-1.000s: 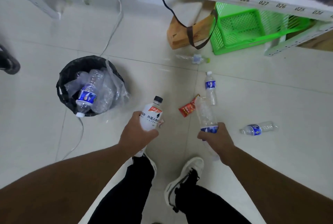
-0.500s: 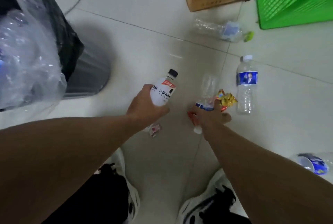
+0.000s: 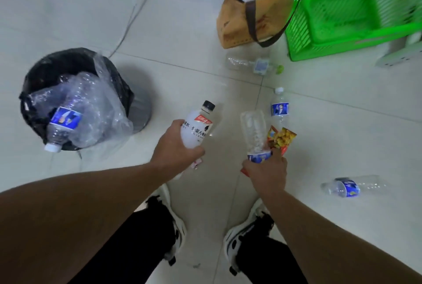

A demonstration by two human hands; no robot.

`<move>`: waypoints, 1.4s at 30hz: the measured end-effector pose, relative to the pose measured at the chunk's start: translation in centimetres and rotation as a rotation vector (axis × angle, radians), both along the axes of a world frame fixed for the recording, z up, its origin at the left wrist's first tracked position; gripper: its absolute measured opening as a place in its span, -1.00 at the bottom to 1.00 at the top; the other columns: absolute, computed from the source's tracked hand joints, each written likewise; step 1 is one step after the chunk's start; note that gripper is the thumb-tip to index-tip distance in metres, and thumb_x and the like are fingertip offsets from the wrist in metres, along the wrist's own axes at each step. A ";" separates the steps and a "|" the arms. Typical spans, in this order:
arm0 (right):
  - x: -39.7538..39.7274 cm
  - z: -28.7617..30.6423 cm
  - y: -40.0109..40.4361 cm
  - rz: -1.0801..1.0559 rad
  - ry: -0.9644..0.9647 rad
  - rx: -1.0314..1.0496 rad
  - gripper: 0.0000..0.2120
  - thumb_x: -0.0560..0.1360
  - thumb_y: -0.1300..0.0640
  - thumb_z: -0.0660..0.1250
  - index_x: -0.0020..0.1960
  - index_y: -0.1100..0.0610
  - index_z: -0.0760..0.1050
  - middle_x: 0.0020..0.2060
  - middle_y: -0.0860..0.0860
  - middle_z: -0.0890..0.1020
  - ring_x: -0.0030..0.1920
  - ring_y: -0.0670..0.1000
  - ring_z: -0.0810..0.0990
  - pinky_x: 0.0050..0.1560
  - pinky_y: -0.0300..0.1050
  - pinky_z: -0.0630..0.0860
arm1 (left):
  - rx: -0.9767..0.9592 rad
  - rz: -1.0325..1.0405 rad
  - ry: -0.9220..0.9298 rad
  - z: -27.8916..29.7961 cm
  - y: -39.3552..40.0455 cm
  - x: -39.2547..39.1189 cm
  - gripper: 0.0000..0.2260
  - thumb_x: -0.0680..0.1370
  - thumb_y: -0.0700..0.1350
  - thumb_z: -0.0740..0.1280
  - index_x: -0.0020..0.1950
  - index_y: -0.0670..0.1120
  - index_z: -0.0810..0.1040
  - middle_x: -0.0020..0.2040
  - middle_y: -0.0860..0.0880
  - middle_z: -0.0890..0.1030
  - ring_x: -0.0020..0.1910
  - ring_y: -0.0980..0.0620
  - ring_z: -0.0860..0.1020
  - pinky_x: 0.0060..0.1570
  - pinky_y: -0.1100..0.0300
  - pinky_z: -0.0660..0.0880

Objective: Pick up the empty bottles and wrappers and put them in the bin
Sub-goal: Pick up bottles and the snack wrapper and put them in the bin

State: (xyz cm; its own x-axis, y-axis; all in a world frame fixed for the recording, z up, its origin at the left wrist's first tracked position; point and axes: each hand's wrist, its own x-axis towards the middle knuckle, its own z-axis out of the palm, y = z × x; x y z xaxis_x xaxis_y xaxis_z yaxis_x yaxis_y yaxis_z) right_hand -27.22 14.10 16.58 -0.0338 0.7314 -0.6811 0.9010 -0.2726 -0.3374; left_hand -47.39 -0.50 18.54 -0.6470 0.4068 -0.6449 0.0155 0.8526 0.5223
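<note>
My left hand (image 3: 175, 149) grips a white bottle (image 3: 197, 129) with a black cap, held above the floor. A small pinkish scrap (image 3: 196, 164) shows under that hand. My right hand (image 3: 266, 173) holds a clear bottle (image 3: 254, 134) with a blue label, neck down, together with a red and yellow wrapper (image 3: 282, 138). The bin (image 3: 123, 92), lined with a black bag, stands to the left and holds clear bottles and plastic. On the floor lie three more clear bottles: one with a white cap (image 3: 279, 108), one at the right (image 3: 349, 186), and one with a green cap (image 3: 251, 64).
A brown bag (image 3: 235, 25) with dark straps and a green plastic basket (image 3: 342, 9) stand at the back right. A white cable (image 3: 132, 14) runs over the tiles behind the bin. My two shoes (image 3: 242, 238) are below the hands.
My right hand has taken up the wrapper along with the clear bottle and lifted both. The view has pulled back up, so the bin is fully in sight again.
</note>
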 end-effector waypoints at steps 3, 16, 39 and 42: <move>1.5 6.1 0.9 -0.034 0.037 -0.029 -0.29 0.23 0.03 0.62 0.32 0.15 0.49 0.11 0.16 0.59 0.09 0.28 0.65 0.17 0.18 0.64 | 0.016 0.035 -0.016 6.0 0.3 0.3 -0.38 0.18 0.16 0.54 0.19 0.28 0.39 -0.10 0.12 0.66 -0.26 0.15 0.67 -0.33 0.19 0.54; -1.7 19.8 3.0 0.050 0.208 -0.121 -0.24 0.33 0.02 0.73 0.24 -0.05 0.23 0.00 -0.09 0.55 -0.13 -0.07 0.66 -0.27 -0.19 0.54 | 0.062 0.347 -0.002 21.4 -1.9 0.0 -0.50 0.34 -0.02 0.59 0.17 0.21 0.43 -0.02 0.04 0.65 -0.10 0.03 0.68 -0.19 0.13 0.57; -28.3 19.7 -15.0 0.098 0.323 -0.365 -0.51 0.58 -0.06 0.48 0.29 0.07 0.26 0.05 0.15 0.63 -0.10 0.14 0.75 -0.18 0.05 0.67 | 0.011 0.301 0.064 18.7 -18.1 -23.9 -0.46 0.39 0.16 0.58 0.27 0.24 0.39 0.00 0.25 0.57 -0.05 0.26 0.57 -0.22 0.27 0.43; -31.7 17.8 -17.0 0.156 0.329 -0.256 -0.55 0.55 -0.04 0.51 0.24 0.05 0.31 0.07 0.13 0.61 -0.13 0.06 0.71 -0.30 -0.12 0.57 | -0.029 0.245 0.047 16.6 -19.6 -27.3 -0.39 0.42 0.16 0.59 0.37 0.22 0.38 0.02 0.23 0.54 -0.05 0.19 0.56 -0.22 0.22 0.46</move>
